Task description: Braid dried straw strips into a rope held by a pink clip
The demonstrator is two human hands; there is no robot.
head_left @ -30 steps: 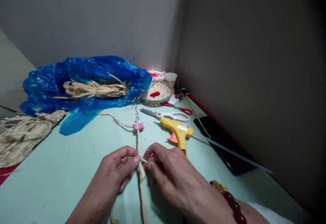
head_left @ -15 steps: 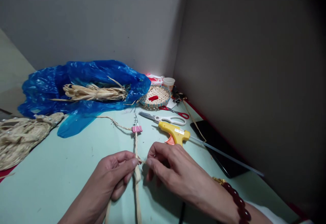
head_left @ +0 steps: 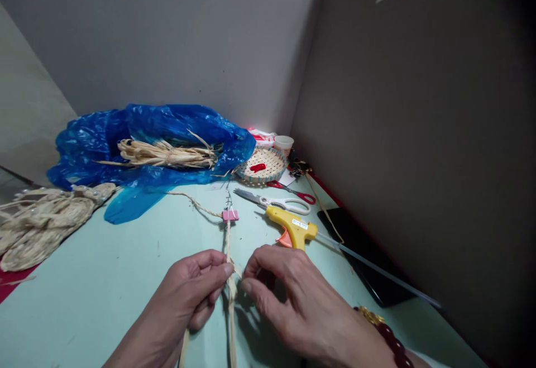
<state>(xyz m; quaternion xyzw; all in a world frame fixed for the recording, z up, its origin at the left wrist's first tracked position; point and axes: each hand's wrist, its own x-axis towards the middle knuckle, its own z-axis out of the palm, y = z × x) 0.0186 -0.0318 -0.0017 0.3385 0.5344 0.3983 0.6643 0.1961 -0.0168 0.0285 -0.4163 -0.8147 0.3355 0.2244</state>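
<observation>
A narrow braid of pale raffia point(head_left: 228, 239) runs from a pink binder clip point(head_left: 230, 215) toward me, and its loose strands point(head_left: 233, 334) hang down past the table's near side. My left hand point(head_left: 201, 287) pinches the braid between thumb and forefinger. Close by on the right, my right hand point(head_left: 285, 295) has its thumb and forefinger curled together at the tip of a short strand sticking out from the braid. A yellow glue gun point(head_left: 292, 225) with a long clear glue stick lies just beyond my right hand.
White-handled scissors point(head_left: 285, 205), red-handled scissors point(head_left: 304, 196) and a woven basket point(head_left: 270, 175) lie beyond the glue gun. A blue plastic bag point(head_left: 84, 144) holds a raffia bundle point(head_left: 167, 154). Woven pieces point(head_left: 50, 225) sit left; a black tablet-like slab point(head_left: 372, 267) lies right.
The view has shifted slightly, so the table things appear a little farther right. My right hand has drawn the short strand a bit downward; my left hand keeps its pinch on the braid.
</observation>
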